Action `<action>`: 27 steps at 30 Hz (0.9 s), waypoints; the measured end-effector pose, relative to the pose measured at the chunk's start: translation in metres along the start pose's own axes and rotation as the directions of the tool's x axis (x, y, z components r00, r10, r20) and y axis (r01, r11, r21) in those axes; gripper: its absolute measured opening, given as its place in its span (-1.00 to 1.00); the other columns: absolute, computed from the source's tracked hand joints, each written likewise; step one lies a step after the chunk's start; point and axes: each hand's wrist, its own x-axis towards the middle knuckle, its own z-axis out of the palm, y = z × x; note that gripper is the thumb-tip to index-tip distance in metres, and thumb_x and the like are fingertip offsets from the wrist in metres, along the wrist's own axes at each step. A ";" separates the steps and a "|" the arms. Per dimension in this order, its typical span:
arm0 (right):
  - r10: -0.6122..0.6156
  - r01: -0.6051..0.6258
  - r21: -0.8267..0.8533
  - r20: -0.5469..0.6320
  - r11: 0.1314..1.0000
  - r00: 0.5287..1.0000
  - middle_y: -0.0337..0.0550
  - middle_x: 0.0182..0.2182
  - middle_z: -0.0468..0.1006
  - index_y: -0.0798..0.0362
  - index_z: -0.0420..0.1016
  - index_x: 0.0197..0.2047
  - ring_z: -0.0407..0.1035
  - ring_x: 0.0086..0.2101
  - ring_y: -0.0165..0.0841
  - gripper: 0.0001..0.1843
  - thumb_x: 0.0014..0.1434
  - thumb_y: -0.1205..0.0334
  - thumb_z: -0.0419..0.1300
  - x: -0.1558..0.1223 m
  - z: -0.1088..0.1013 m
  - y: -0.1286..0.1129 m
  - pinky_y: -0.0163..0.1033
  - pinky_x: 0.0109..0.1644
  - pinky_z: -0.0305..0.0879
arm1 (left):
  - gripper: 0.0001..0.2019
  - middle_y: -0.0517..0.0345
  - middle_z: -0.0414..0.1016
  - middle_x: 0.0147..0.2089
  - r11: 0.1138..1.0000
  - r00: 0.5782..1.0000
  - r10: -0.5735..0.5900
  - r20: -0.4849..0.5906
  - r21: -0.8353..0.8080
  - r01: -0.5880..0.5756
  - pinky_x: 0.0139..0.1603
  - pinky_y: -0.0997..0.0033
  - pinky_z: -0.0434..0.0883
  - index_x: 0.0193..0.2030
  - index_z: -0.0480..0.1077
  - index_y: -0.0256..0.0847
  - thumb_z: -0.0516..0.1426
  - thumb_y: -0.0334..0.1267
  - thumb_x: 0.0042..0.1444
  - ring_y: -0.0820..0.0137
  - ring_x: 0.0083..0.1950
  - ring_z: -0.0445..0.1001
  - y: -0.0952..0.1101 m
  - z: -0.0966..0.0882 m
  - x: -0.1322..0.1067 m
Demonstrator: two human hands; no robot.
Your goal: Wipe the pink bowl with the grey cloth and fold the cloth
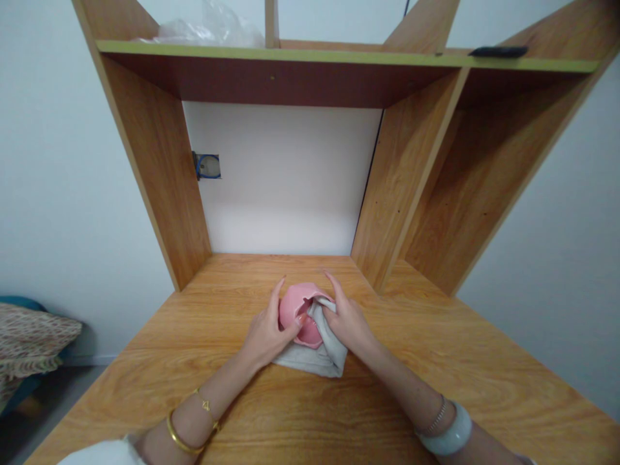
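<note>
A pink bowl-like vessel with a wavy, angular rim (295, 301) is tilted so that its opening faces me, just above the desk. My left hand (270, 328) grips its left side, with the thumb at the rim and the index finger raised behind. A light grey cloth (329, 336) is bunched at the vessel's right rim and hangs down below it. My right hand (346, 318) pinches the cloth and pushes part of it into the opening. Its index finger points up, away from the cloth. The cloth hides the vessel's lower right side.
The wooden desk (194, 361) spreads around my hands. Behind it rise a left side panel (159, 174) and a right divider (411, 168). A shelf above holds a clear plastic bag (208, 29) and a dark flat object (498, 51). An open wall socket box (209, 166) shows blue wire.
</note>
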 end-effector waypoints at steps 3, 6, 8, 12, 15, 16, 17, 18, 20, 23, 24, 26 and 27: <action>0.044 -0.028 0.213 -0.073 0.977 0.996 -0.05 -0.12 0.43 0.09 -0.09 0.21 0.33 -0.13 -0.29 -0.36 0.03 0.35 -0.05 0.004 0.011 0.009 -0.23 -0.11 0.22 | -0.14 -0.04 0.33 -0.06 0.988 1.000 0.002 0.019 -0.156 0.001 -0.13 0.27 0.32 0.27 -0.41 -0.27 0.07 -0.04 0.01 0.29 -0.17 0.40 -0.001 0.007 0.001; 0.033 0.001 0.341 -0.093 0.940 0.995 -0.05 0.00 0.32 0.08 0.01 0.15 0.23 -0.01 -0.32 -0.43 0.02 0.34 -0.05 0.006 0.024 0.015 -0.19 0.02 0.14 | -0.08 -0.10 0.20 0.09 0.959 0.998 0.063 0.021 -0.279 -0.055 -0.02 0.30 0.27 0.26 -0.47 -0.26 0.13 -0.09 -0.02 0.28 0.00 0.31 0.003 0.012 -0.001; 0.019 0.008 0.362 -0.072 0.932 0.997 -0.04 0.01 0.31 0.09 0.05 0.12 0.21 -0.01 -0.32 -0.45 0.01 0.34 -0.04 0.005 0.029 0.015 -0.17 0.03 0.12 | -0.12 -0.09 0.20 0.09 0.950 0.998 0.064 0.025 -0.306 -0.053 -0.02 0.31 0.28 0.26 -0.44 -0.26 0.11 -0.13 -0.01 0.29 0.00 0.31 0.004 0.012 -0.002; 0.056 -0.045 0.270 -0.033 0.962 0.998 0.01 -0.15 0.43 0.15 -0.05 0.17 0.34 -0.18 -0.28 -0.34 -0.02 0.31 0.03 0.003 0.022 0.008 -0.22 -0.17 0.24 | -0.24 -0.09 0.23 0.07 0.978 0.999 0.013 -0.031 -0.207 -0.019 -0.01 0.27 0.27 0.25 -0.23 -0.28 0.09 -0.18 -0.03 0.25 -0.01 0.31 0.005 0.007 -0.002; 0.104 -0.098 0.140 -0.037 0.985 0.994 -0.10 -0.39 0.50 0.13 -0.09 0.20 0.39 -0.42 -0.29 -0.27 -0.03 0.25 0.08 0.002 0.008 0.001 -0.30 -0.41 0.21 | -0.26 -0.05 0.31 0.00 0.994 1.000 -0.002 -0.019 -0.112 0.000 -0.04 0.27 0.28 0.25 -0.18 -0.26 0.08 -0.22 -0.05 0.24 -0.06 0.34 0.005 0.001 0.000; 0.104 -0.100 0.096 -0.043 0.990 0.994 -0.15 -0.46 0.49 0.11 -0.11 0.21 0.37 -0.48 -0.30 -0.26 -0.03 0.23 0.08 0.002 0.004 -0.001 -0.32 -0.45 0.18 | -0.25 -0.02 0.35 -0.04 0.997 1.000 0.005 0.008 -0.078 -0.004 -0.07 0.27 0.29 0.25 -0.17 -0.24 0.08 -0.23 -0.07 0.25 -0.10 0.37 0.005 -0.002 0.000; 0.091 -0.088 0.053 -0.050 0.995 0.995 -0.19 -0.52 0.47 0.10 -0.13 0.22 0.36 -0.51 -0.30 -0.25 -0.02 0.22 0.08 0.001 0.000 -0.003 -0.33 -0.48 0.15 | -0.24 0.01 0.38 -0.09 0.999 0.999 0.016 0.037 -0.038 -0.015 -0.11 0.27 0.31 0.26 -0.18 -0.22 0.09 -0.23 -0.08 0.25 -0.15 0.39 0.006 -0.004 0.000; 0.064 -0.063 0.012 -0.054 0.998 0.997 -0.22 -0.56 0.46 0.08 -0.15 0.23 0.36 -0.53 -0.30 -0.24 -0.01 0.21 0.07 0.000 -0.002 -0.005 -0.33 -0.49 0.13 | -0.23 0.04 0.41 -0.15 0.999 0.997 0.032 0.066 0.004 -0.032 -0.14 0.27 0.32 0.26 -0.18 -0.19 0.09 -0.22 -0.09 0.25 -0.20 0.41 0.006 -0.007 0.000; -0.009 0.006 -0.058 -0.052 0.998 0.999 -0.24 -0.57 0.45 0.05 -0.16 0.23 0.37 -0.51 -0.29 -0.25 0.00 0.20 0.06 -0.001 -0.004 -0.006 -0.33 -0.47 0.12 | -0.20 0.08 0.44 -0.24 0.994 0.992 0.069 0.106 0.078 -0.078 -0.20 0.27 0.33 0.27 -0.20 -0.18 0.09 -0.20 -0.11 0.25 -0.29 0.42 0.007 -0.011 0.000; -0.075 0.073 -0.094 -0.020 0.993 0.997 -0.22 -0.55 0.47 0.06 -0.14 0.23 0.38 -0.49 -0.29 -0.29 0.02 0.23 0.02 -0.003 -0.004 -0.007 -0.33 -0.44 0.14 | -0.18 0.12 0.44 -0.30 0.985 0.989 0.099 0.106 0.132 -0.113 -0.25 0.29 0.32 0.28 -0.23 -0.18 0.09 -0.19 -0.11 0.27 -0.35 0.41 0.007 -0.013 -0.001; -0.085 0.084 -0.085 -0.008 0.993 0.996 -0.21 -0.53 0.48 0.07 -0.13 0.23 0.38 -0.48 -0.29 -0.30 0.02 0.25 0.01 -0.003 -0.004 -0.007 -0.32 -0.43 0.15 | -0.18 0.13 0.44 -0.31 0.985 0.990 0.096 0.099 0.133 -0.109 -0.25 0.30 0.32 0.28 -0.23 -0.18 0.09 -0.19 -0.11 0.28 -0.36 0.41 0.007 -0.013 -0.001; -0.092 0.092 -0.054 0.012 0.994 0.996 -0.19 -0.50 0.49 0.09 -0.14 0.23 0.39 -0.45 -0.28 -0.31 0.03 0.29 -0.02 -0.004 -0.003 -0.006 -0.31 -0.39 0.17 | -0.20 0.14 0.44 -0.32 0.990 0.993 0.080 0.085 0.106 -0.089 -0.24 0.31 0.32 0.28 -0.23 -0.19 0.09 -0.15 -0.07 0.30 -0.34 0.41 0.005 -0.010 -0.001; -0.088 0.088 -0.032 0.019 0.996 0.996 -0.17 -0.48 0.50 0.09 -0.14 0.23 0.39 -0.43 -0.28 -0.32 0.03 0.31 -0.02 -0.003 -0.003 -0.004 -0.31 -0.37 0.19 | -0.21 0.12 0.43 -0.29 0.994 0.994 0.077 0.072 0.070 -0.082 -0.21 0.31 0.32 0.28 -0.23 -0.20 0.08 -0.13 -0.05 0.30 -0.30 0.41 0.004 -0.009 -0.001</action>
